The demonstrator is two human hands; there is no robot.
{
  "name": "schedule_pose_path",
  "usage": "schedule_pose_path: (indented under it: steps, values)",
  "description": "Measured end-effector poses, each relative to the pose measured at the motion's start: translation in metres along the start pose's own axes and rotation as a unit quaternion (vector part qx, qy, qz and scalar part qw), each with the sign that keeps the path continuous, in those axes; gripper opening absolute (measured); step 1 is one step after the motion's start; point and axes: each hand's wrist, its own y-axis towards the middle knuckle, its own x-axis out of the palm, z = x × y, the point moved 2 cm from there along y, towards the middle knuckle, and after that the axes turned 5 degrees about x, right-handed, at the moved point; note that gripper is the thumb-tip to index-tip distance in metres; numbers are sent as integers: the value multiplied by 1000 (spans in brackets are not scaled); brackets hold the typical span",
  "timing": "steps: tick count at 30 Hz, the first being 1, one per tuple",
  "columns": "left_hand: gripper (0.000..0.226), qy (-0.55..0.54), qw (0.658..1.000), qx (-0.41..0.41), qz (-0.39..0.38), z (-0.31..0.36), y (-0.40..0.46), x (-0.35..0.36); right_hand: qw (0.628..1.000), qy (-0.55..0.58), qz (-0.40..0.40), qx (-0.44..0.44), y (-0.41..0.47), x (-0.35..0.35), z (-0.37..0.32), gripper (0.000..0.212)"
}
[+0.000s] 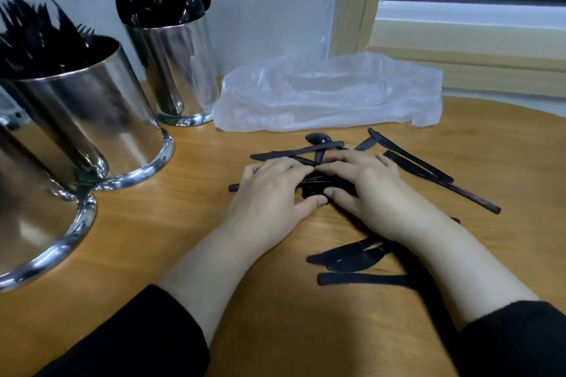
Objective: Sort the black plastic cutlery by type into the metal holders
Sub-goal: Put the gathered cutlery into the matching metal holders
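The loose black plastic cutlery lay scattered at centre and centre-right of the frame on a wooden table. Both hands met over the middle of the pile. The left hand and the right hand each had fingers curled down over a small bunch of pieces, thumbs nearly touching at the near side; the exact pieces gripped could not be told. A spoon lay just beyond the fingertips. Knives fanned out to the right, and further knives lay under the right forearm.

Three metal holders stood at the left of the frame. The far holder, upper left, held spoons. The middle holder held forks. The nearest holder was cut off by the left edge; its contents were out of view.

A crumpled clear plastic bag lay beyond the pile against a pale wall. A wooden window frame occupied the upper right. Bare tabletop lay between the holders and the pile. The table's curved edge ran close behind the bag at right.
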Motion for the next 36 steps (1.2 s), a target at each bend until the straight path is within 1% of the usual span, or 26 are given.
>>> schedule_pose_path:
  steps: [2, 5, 7, 8, 10, 11, 13, 15, 21, 23, 26, 28, 30, 34, 36]
  values:
    - [51, -41, 999, 17, -10, -2, -1, -4, 1000, -7, 5, -15, -2, -3, 0, 33]
    - [48, -125, 992, 5, -6, -10, -1, -9, 1000, -4, -15, -27, -4, -4, -2, 35]
    - [35, -168, 985, -8, 37, -15, 0, -11, 999, 0, -15, -42, -4, -3, -5, 36]
    - [29, -171, 983, -13, 69, -17, 1, -12, 999, 4, -12, -49, -4, -2, -6, 35]
    - [26, -140, 983, -30, 116, -22, 3, -14, 998, 13, -7, -64, -4, 1, -7, 31]
    - [28, -113, 986, -47, 117, -25, 5, -15, 997, 13, -3, -73, -5, 2, -7, 30]
    - [35, -50, 992, -89, 79, -29, 6, -15, 997, 9, 9, -82, -4, 5, -8, 27]
    - [38, -11, 993, -101, 52, -29, 7, -13, 996, 1, 34, -85, -2, 7, -9, 27]
    - [28, -24, 993, -97, 62, -27, 9, -12, 991, -20, 91, -99, -2, 6, -11, 19]
    - [21, -23, 994, -90, 59, -27, 9, -12, 989, -24, 103, -105, -3, 3, -11, 19]
    - [18, -32, 993, -89, 64, -27, 8, -13, 989, -13, 105, -102, -5, 0, -10, 19]
    - [17, -47, 992, -87, 82, -28, 8, -13, 991, 12, 99, -84, -7, -2, -7, 24]
    - [16, -74, 987, -89, 111, -29, 7, -14, 990, 40, 117, -64, -7, -4, -3, 28]
    - [10, -125, 971, -80, 189, -29, 7, -19, 979, 99, 178, -19, -5, -14, 3, 20]
    - [12, -165, 953, -85, 239, -27, 6, -23, 978, 108, 179, -8, -5, -19, 5, 15]
